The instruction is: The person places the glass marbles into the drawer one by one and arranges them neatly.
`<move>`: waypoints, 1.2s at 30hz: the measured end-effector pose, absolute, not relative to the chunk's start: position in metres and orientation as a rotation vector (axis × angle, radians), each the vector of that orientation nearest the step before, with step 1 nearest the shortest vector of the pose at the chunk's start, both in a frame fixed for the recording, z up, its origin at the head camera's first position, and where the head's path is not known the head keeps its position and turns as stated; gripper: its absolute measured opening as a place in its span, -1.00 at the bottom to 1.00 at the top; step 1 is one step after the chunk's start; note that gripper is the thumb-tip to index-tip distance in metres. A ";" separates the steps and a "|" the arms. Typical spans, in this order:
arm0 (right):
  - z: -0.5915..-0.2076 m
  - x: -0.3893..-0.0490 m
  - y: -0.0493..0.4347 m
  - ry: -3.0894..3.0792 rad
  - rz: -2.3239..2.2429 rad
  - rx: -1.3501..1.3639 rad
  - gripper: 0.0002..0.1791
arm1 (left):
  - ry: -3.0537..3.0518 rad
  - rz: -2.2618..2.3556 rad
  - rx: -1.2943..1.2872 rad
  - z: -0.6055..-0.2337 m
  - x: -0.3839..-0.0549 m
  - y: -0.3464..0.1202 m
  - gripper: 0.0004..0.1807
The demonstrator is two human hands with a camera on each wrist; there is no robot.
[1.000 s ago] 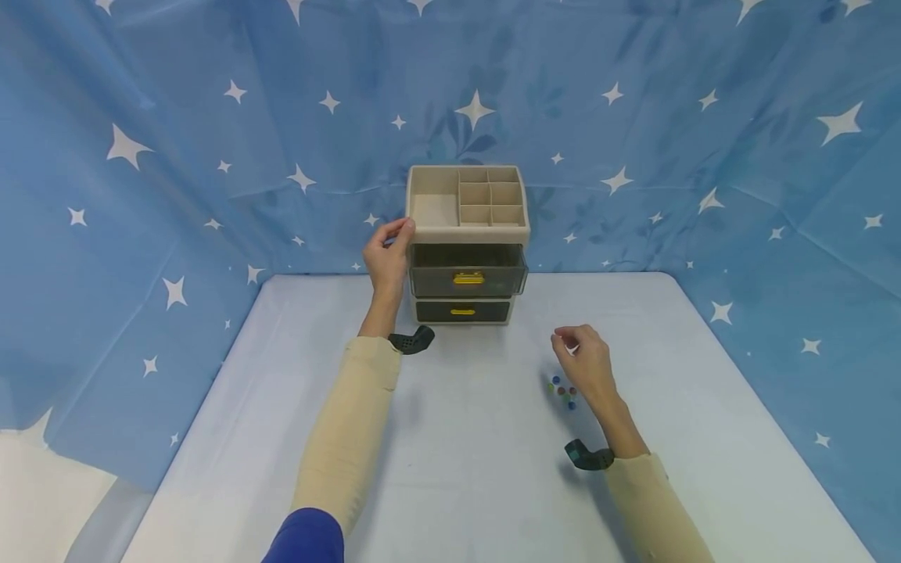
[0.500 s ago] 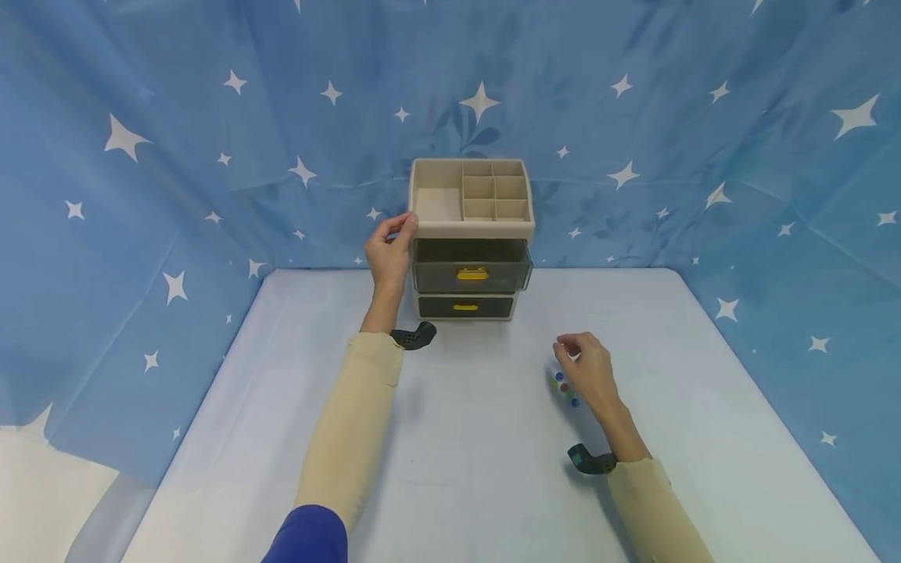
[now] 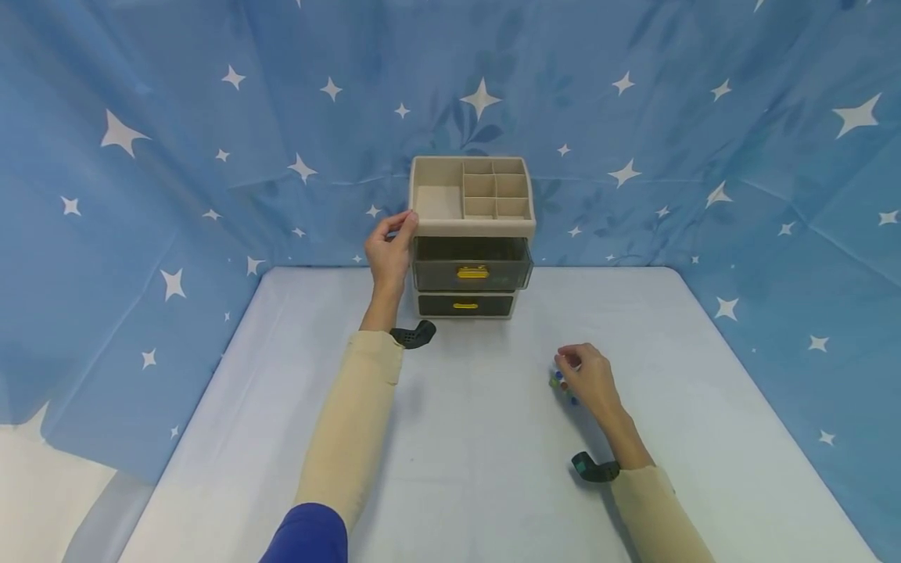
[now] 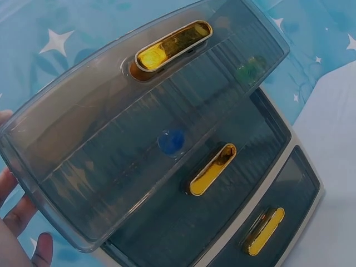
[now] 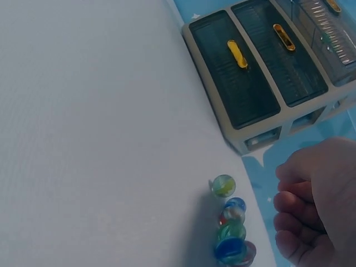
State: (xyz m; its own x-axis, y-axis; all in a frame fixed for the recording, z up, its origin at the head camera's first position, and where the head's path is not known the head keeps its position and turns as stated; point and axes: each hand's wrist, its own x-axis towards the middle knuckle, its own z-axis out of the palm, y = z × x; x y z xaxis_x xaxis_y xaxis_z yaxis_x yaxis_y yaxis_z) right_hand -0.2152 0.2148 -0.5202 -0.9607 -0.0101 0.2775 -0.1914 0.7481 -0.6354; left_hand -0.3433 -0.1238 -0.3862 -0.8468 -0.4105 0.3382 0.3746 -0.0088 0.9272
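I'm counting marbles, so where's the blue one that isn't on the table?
In the left wrist view, the blue marble is near the middle, inside the pulled-out top drawer, below its gold handle.

Bright and evenly lit in the head view across the white tabletop (image 3: pixel 486 438); softly shadowed at seven o'clock beside the left sleeve (image 3: pixel 352 422) and between four and five near the right hand (image 3: pixel 590 381). Crisp in the stars of the blue curtain (image 3: pixel 352 47), yet too small for detail in the marbles (image 3: pixel 564 385). Dimmer, bluish and hazy in the left wrist view: glaring on the gold handle (image 4: pixel 173 47) at twelve o'clock, streaked with reflections over the smoky drawer (image 4: pixel 111 150). Greyish and dim in the right wrist view, diffusely shadowed at six o'clock.
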 end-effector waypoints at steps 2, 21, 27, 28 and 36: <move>-0.522 -0.215 0.215 -2.703 1.011 0.162 -0.77 | -1.739 -1.907 0.034 -0.386 -0.343 -0.125 -0.72; -0.532 -0.211 0.220 -2.836 0.920 0.125 -0.76 | -1.750 -1.893 0.048 -0.375 -0.333 -0.123 -0.67; -0.533 -0.210 0.221 -2.847 0.924 0.134 -0.79 | -1.759 -1.912 0.042 -0.361 -0.315 -0.118 -0.70; -0.533 -0.210 0.222 -2.850 0.925 0.133 -0.79 | -1.760 -1.910 0.042 -0.360 -0.314 -0.117 -0.71; -0.533 -0.210 0.225 -2.890 0.909 0.112 -0.77 | -1.762 -1.905 0.048 -0.358 -0.311 -0.116 -0.70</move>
State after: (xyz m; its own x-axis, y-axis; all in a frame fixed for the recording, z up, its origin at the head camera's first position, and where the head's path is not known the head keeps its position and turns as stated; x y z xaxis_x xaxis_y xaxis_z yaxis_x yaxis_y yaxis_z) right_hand -0.2096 0.2247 -0.5333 -0.9912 -0.0373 0.1271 -0.1033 0.8181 -0.5657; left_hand -0.3109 -0.1156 -0.3584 -0.8537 -0.4046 0.3279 0.3585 0.0002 0.9335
